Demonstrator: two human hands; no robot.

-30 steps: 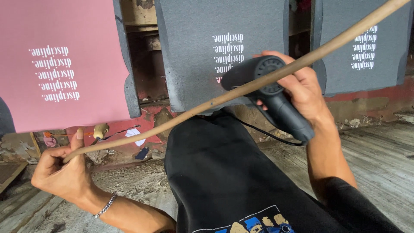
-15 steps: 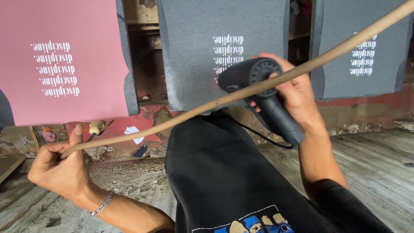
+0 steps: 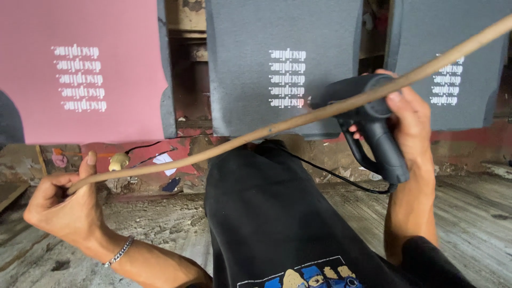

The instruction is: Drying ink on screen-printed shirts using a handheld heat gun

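Left hand (image 3: 64,205) low at near left, fingers curled shut around the near end of a long wooden stick (image 3: 298,118). Stick is thin, pale brown, slightly bowed, and runs diagonally from that hand up to the far right edge of frame, crossing in front of the right hand. Right hand (image 3: 410,125) at right, closed around the handle of a black hair dryer (image 3: 373,122), thumb lying on the stick. Dryer nozzle faces the far wall; its black cord (image 3: 325,170) trails across the floor. Black garment (image 3: 272,224) with a coloured print fills the near middle, under the stick. Open room: bare worn floor (image 3: 160,229) between left hand and garment. Far side closed off by hanging panels: pink (image 3: 80,69) left, grey (image 3: 282,64) middle, grey (image 3: 453,69) right, each printed white.
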